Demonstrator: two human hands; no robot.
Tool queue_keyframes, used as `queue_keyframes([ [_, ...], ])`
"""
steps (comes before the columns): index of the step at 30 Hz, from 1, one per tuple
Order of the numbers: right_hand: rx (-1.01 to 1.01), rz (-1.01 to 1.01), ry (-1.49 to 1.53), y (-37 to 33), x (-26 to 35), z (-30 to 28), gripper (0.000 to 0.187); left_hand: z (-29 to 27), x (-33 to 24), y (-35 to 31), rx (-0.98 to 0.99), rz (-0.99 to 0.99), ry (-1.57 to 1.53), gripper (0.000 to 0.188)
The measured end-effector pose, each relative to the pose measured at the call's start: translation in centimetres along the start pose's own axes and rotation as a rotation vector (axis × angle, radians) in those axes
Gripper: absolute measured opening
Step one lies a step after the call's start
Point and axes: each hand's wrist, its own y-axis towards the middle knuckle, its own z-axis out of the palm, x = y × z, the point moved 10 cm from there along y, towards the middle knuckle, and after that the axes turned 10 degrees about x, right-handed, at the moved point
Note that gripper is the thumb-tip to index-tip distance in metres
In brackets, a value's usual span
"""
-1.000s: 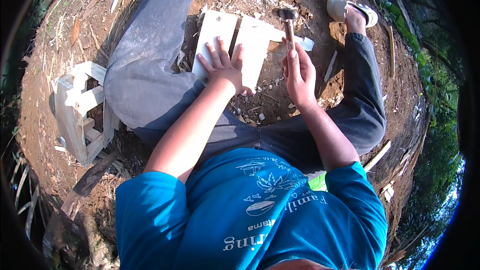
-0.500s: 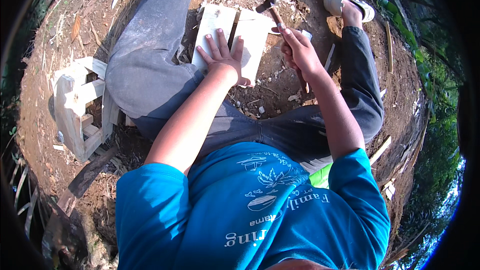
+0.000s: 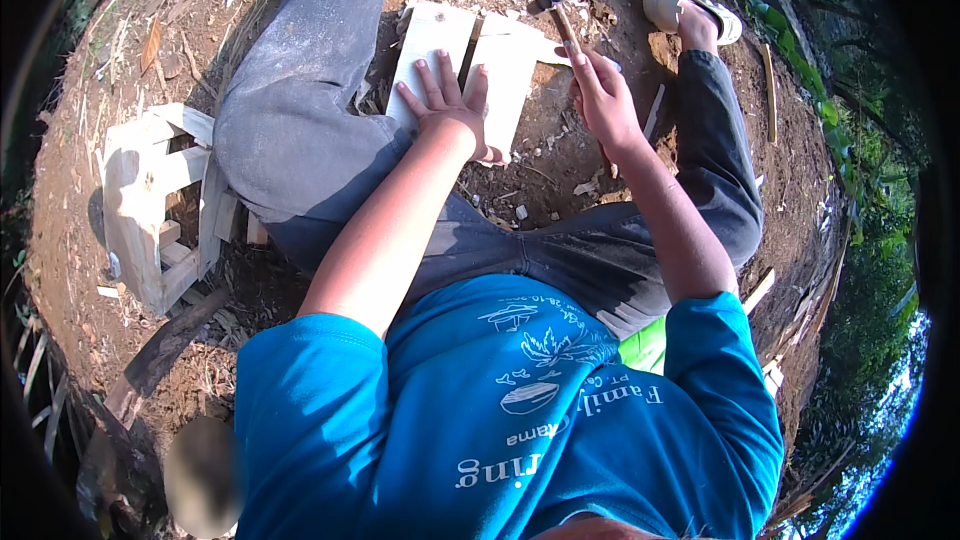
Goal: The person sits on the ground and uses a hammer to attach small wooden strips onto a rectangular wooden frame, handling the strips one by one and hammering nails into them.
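Note:
Two pale wooden boards (image 3: 512,60) lie side by side on the dirt between my legs, a dark narrow gap between them. My left hand (image 3: 450,118) rests flat across both boards near their close end, fingers spread. Just right of the boards, my right hand (image 3: 604,105) is wrapped round the wooden handle of a hammer (image 3: 564,25). Its dark metal head is raised beyond my fist, near the far right corner of the boards. The lower handle end shows below my hand. Whether a nail is in the boards cannot be made out.
A small frame of nailed pale wood (image 3: 140,210) stands left of my bent knee. Below it lies a dark branch (image 3: 170,350). Wood chips litter the dirt, with a thin wood strip (image 3: 770,90) at the right. Green plants (image 3: 880,240) line the right side.
The hammer head has swung slightly to the right and its handle stands at a different slant in my right hand. My left hand stays flat on the boards.

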Motion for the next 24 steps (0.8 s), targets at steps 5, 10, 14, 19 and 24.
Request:
queue_keyframes([
  [5,-0.324,-0.369,0.016,-5.8,5.4,2.3,0.04,-0.1,0.3,-0.6,-0.037,-0.01,0.022,0.147],
  [10,-0.275,-0.028,-0.382,-2.7,0.1,3.8,0.032,-0.2,0.0,0.3,-0.059,-0.002,-0.002,0.146],
  [14,-0.328,-0.387,-0.017,-6.9,6.4,4.1,0.034,-0.2,0.4,-0.4,-0.169,-0.005,-0.012,0.146],
  [19,-0.38,-0.061,-0.44,-2.9,-2.7,3.3,0.036,0.8,0.1,1.5,-0.115,-0.037,0.032,0.144],
  [24,-0.365,-0.498,0.151,-8.4,7.4,3.1,0.038,0.1,0.7,-0.1,-0.118,-0.039,0.023,0.145],
])
